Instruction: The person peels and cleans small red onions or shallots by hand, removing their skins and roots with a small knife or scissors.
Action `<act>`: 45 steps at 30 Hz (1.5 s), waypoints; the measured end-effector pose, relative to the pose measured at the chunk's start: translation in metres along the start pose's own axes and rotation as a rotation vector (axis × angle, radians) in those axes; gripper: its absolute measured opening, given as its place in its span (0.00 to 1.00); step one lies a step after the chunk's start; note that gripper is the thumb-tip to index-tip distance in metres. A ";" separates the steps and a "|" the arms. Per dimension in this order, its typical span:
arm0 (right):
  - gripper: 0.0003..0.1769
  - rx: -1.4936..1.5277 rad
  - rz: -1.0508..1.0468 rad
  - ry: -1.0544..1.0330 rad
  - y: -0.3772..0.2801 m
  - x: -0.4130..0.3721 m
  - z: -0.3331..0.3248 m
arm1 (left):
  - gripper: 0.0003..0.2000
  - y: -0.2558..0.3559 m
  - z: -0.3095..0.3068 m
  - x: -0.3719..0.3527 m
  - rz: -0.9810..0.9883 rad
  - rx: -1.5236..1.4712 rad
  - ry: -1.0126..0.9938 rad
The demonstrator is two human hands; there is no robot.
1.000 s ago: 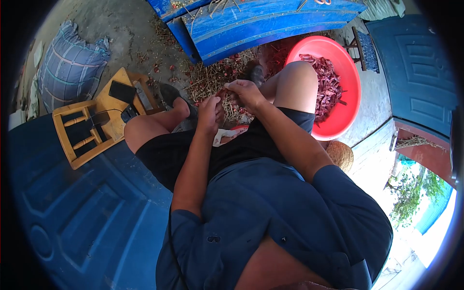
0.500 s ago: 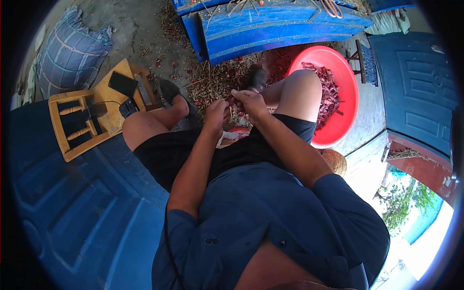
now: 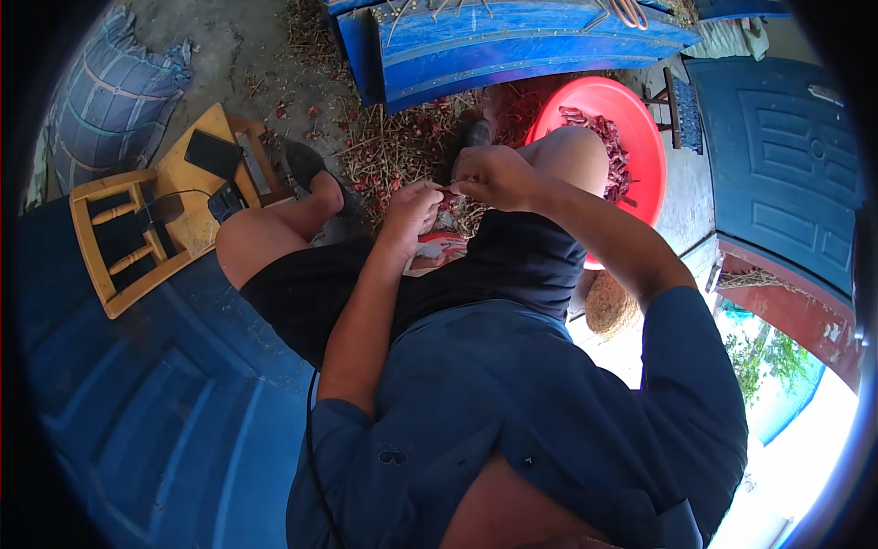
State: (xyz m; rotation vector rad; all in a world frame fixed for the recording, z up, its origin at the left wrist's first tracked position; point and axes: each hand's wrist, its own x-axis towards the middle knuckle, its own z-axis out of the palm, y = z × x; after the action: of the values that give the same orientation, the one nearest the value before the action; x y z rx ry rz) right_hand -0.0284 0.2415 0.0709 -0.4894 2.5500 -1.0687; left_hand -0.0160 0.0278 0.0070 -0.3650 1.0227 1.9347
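My left hand [image 3: 414, 212] and my right hand [image 3: 498, 177] meet above my lap, both closed in a pinch. Between their fingertips is a small dark red dried chili pepper [image 3: 446, 192], mostly covered by the fingers. The right hand grips the end nearer to it, its elbow turned outward. To the right of my knee stands a red plastic tub [image 3: 651, 169] with many dried chili peppers [image 3: 611, 137] in it. A red and white container [image 3: 443, 245], partly hidden, sits between my thighs below the hands.
Dry stalks and red bits [image 3: 402, 151] litter the floor by my feet. A blue wooden piece [image 3: 530, 50] stands ahead. On the left are a wooden chair [image 3: 187, 188] bearing a dark phone-like device [image 3: 212, 154], and a stuffed checked sack [image 3: 119, 101]. A blue door [image 3: 786, 156] is at right.
My right hand has turned over, its elbow swinging outward and up. The left hand keeps its pinch at nearly the same place. The whole view has shifted slightly.
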 end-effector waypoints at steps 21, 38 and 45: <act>0.16 -0.769 0.348 1.217 0.087 0.044 -0.274 | 0.04 0.012 -0.011 0.000 0.035 0.051 0.107; 0.11 0.788 0.444 0.639 0.096 -0.019 -0.202 | 0.03 0.012 -0.017 -0.002 0.055 0.075 0.137; 0.19 1.527 0.266 0.389 -0.026 -0.070 0.019 | 0.04 0.006 -0.021 -0.012 0.040 0.051 0.149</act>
State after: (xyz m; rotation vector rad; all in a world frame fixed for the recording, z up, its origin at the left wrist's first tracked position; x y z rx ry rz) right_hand 0.0466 0.2430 0.0887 0.4854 1.2166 -2.5837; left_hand -0.0169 0.0034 0.0044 -0.4683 1.1812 1.9364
